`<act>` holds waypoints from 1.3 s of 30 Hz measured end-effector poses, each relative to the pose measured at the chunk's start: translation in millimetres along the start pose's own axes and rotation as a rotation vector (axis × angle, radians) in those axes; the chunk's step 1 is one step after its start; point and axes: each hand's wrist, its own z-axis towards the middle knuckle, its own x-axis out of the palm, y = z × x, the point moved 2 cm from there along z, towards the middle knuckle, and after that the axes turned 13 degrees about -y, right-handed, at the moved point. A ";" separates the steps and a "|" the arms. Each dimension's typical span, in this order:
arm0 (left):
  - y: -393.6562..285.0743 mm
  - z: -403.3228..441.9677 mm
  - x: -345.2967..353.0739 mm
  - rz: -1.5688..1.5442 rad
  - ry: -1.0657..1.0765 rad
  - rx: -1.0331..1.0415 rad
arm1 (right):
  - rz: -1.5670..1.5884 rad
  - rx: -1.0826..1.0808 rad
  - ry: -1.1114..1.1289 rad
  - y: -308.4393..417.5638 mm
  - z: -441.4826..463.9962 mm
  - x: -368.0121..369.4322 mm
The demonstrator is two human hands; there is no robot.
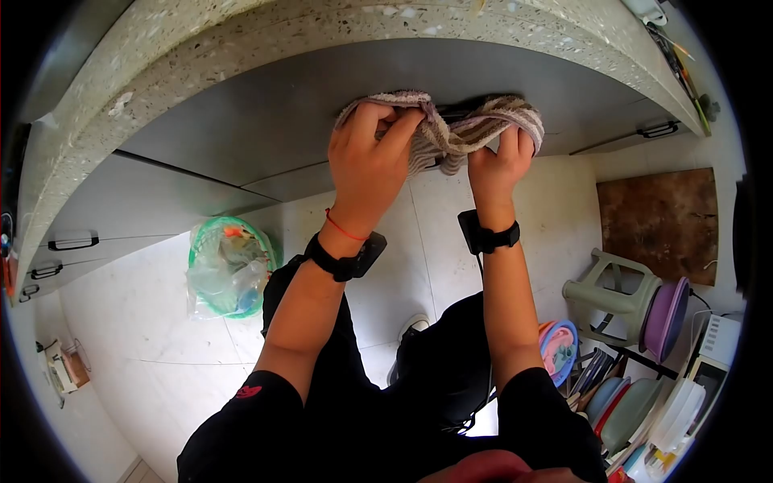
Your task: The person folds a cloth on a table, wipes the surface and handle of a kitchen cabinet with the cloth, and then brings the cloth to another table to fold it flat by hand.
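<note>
A brown-and-cream striped towel [451, 138] lies bunched against the grey cabinet front [274, 105], just under the countertop. My left hand [369, 157] pinches its left part, fingers bent into the cloth. On the other side my right hand [501, 161] has its fingers closed on the towel's right end, with the cloth looped around them. Between the hands the fabric sags, and a dark handle or gap shows behind it, mostly covered. Each wrist wears a black strap with a small box.
The speckled countertop [241, 44] curves above. A green-rimmed trash bin [193, 258] with a plastic liner stands on the tiled floor at left. To the right are a plastic stool [608, 294], a purple basin [664, 322], a brown board [656, 221] and a rack of kitchenware.
</note>
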 end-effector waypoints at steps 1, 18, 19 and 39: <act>0.0 0.0 -0.4 -0.002 -0.002 -0.003 | 0.000 0.005 -0.014 1.3 1.2 0.6; -2.8 -1.9 3.6 0.002 -0.025 -0.029 | 0.250 0.110 0.104 11.1 -0.7 -6.9; -2.9 -1.8 2.1 -0.005 0.003 -0.043 | 0.209 0.115 0.068 5.1 -2.0 -6.6; 1.4 -3.9 -2.5 -0.041 0.035 -0.067 | 0.526 1.174 -0.094 -17.4 -19.1 3.5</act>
